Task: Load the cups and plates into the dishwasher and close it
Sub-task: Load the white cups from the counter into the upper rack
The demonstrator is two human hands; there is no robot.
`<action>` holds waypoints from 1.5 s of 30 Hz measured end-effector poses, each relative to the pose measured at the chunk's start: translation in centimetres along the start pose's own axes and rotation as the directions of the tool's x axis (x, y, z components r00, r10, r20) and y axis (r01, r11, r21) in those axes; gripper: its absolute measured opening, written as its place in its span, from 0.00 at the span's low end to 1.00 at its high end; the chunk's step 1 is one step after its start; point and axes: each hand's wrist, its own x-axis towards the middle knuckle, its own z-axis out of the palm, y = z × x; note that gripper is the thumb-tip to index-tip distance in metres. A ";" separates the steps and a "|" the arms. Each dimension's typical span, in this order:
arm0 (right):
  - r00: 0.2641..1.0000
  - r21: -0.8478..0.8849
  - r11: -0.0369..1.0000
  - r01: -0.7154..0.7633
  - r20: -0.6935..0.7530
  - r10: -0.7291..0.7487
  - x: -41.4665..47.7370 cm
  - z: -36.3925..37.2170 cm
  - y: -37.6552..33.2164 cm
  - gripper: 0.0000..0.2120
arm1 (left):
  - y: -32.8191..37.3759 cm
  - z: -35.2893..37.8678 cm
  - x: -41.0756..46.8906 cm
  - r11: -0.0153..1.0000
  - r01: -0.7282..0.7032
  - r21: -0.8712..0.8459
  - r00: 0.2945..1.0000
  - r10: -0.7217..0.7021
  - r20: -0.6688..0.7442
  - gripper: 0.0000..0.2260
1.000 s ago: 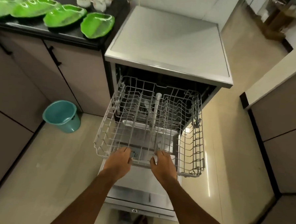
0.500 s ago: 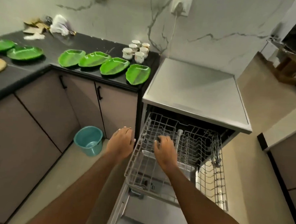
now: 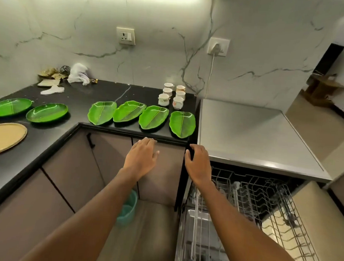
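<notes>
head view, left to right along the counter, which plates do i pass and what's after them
oval plate → second oval plate → first leaf plate → second leaf plate → third leaf plate → fourth leaf plate → dishwasher top

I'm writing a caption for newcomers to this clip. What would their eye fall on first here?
Brightest are the green leaf-shaped plates on the black counter, four in a row by its front edge, two more at far left, with small white cups behind the row's right end. At lower right the dishwasher's wire rack stands pulled out. The left hand and right hand, both empty, reach toward the counter edge.
</notes>
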 end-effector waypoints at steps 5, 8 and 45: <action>0.999 -0.008 1.000 0.028 -0.036 -0.028 4.6 2.0 -1.9 0.13 | -3.0 -0.3 3.7 0.999 0.009 -0.046 0.999 -0.011 -0.031 0.20; 0.998 -0.015 1.000 0.009 -0.056 -0.009 7.7 3.7 -1.9 0.14 | -4.8 0.3 6.3 0.999 0.013 -0.045 0.999 -0.015 -0.030 0.19; 0.913 -0.030 0.922 -0.386 0.134 0.386 44.2 25.2 9.0 0.33 | -16.0 18.1 49.2 0.967 0.059 -0.248 0.987 -0.020 0.157 0.32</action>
